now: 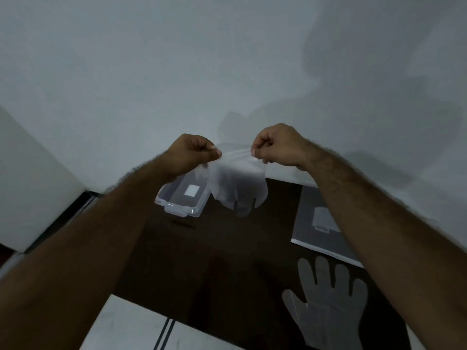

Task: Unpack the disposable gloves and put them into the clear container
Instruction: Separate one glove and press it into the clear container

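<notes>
Left hand (194, 152) and right hand (275, 146) pinch the held glove (237, 185) by its cuff, fingers hanging toward six o'clock above the dark table (192, 261). The clear container (182, 198) sits at its eight o'clock; its white label is unreadable.

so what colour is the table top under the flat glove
Very dark brown, nearly black: the table under the flat translucent glove, seen in the head view, the only one.
</notes>
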Motion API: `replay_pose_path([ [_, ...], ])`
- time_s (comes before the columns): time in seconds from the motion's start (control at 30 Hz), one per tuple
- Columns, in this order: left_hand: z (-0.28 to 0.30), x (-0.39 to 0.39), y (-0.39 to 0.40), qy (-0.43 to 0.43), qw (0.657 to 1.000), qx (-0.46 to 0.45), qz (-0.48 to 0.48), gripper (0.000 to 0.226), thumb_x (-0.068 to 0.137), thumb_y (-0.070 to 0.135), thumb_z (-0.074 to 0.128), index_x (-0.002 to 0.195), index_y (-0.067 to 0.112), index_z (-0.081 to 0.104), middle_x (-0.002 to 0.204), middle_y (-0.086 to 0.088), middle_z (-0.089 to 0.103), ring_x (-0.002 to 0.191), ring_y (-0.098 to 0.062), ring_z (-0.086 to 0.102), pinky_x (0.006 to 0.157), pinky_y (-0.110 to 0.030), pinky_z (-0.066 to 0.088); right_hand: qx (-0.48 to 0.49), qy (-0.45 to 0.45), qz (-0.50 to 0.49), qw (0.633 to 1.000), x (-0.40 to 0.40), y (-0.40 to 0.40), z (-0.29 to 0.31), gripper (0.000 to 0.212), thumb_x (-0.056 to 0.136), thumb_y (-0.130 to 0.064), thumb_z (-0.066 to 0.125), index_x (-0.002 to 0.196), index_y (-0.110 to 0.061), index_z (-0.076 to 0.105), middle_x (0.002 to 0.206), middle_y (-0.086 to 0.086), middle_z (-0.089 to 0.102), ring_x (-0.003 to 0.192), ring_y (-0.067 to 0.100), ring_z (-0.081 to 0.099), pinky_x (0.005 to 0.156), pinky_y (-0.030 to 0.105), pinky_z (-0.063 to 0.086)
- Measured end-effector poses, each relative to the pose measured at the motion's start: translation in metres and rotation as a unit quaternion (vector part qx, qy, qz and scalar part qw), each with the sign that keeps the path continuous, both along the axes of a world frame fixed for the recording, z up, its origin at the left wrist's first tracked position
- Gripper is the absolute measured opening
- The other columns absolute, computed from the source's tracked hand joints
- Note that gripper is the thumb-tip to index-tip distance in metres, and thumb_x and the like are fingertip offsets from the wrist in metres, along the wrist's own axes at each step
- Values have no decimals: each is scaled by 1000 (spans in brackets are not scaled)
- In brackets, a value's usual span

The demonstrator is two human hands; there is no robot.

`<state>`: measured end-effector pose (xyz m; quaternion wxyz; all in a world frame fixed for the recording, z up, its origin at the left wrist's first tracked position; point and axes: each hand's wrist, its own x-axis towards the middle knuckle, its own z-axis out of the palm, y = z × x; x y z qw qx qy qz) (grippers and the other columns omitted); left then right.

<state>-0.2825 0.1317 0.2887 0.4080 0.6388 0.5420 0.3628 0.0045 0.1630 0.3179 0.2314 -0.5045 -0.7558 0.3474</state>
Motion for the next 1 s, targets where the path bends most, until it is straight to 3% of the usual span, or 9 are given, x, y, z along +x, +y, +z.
replay_pose_path([
  [0.1, -2, -35, 20, 16, 1000, -14, 23, 20, 91, 24, 85, 89, 4, 81, 85, -17, 76, 77, -20, 65, 71, -35, 55, -2, 18, -5, 1000, -37, 25, -7, 7, 87, -11, 85, 92, -12, 81, 71, -10, 75, 65, 5, 73, 66, 25, 57],
  [0.27, -20, -99, 74, 12, 999, -24, 24, 19, 92, 18, 83, 88, 1, 79, 71, 4, 73, 66, -3, 65, 64, -17, 52, -1, 32, -21, 999, -98, 71, -25, 7, 87, -15, 86, 91, -14, 81, 70, -12, 76, 64, 2, 70, 66, 22, 55],
  [0.4, -36, -142, 133, -4, 1000, -19, 11, 27, 93, 25, 83, 88, 0, 77, 79, 2, 75, 75, -4, 68, 73, -20, 53, 20, 20, -76, 997, -144, 107, -41, 6, 87, -15, 86, 89, -16, 81, 71, -16, 73, 61, -8, 66, 62, 12, 50],
  [0.57, -32, -172, 193, -50, 998, 40, -2, 21, 95, 17, 80, 85, -1, 75, 76, -4, 75, 69, -8, 68, 71, -19, 54, 149, 15, -151, 977, -190, 140, -47, 2, 90, -19, 83, 90, -19, 81, 82, -13, 74, 68, -11, 64, 69, 5, 45],
  [0.73, -13, -196, 209, -61, 984, 158, -50, 26, 96, 18, 80, 85, -4, 74, 81, -20, 72, 75, -16, 67, 77, -30, 56, 274, 136, -196, 932, -222, 129, -43, 3, 93, -16, 79, 92, -13, 79, 86, -7, 75, 80, 11, 71, 78, 24, 59],
  [0.8, -8, -205, 198, -62, 978, 188, -72, 19, 96, 18, 79, 86, 2, 75, 84, -21, 72, 79, -16, 67, 78, -31, 56, 337, 116, -188, 915, -229, 113, -45, 4, 91, -12, 78, 91, -8, 78, 90, -5, 75, 85, 18, 70, 82, 28, 56],
  [0.9, -13, -223, 176, -21, 961, 254, -110, 6, 97, 13, 79, 91, 11, 77, 88, -1, 76, 81, -10, 69, 77, -28, 55, 398, 64, -173, 899, -234, 92, -60, 4, 84, -5, 80, 86, -5, 77, 91, 4, 75, 89, 23, 67, 85, 33, 51],
  [1.0, -39, -239, 164, 27, 947, 286, -145, 8, 95, 14, 82, 100, 7, 81, 99, 0, 80, 92, -15, 76, 85, -39, 60, 395, 33, -135, 908, -242, 79, -88, 6, 80, -2, 80, 85, -3, 76, 95, 8, 76, 94, 25, 69, 89, 38, 52],
])
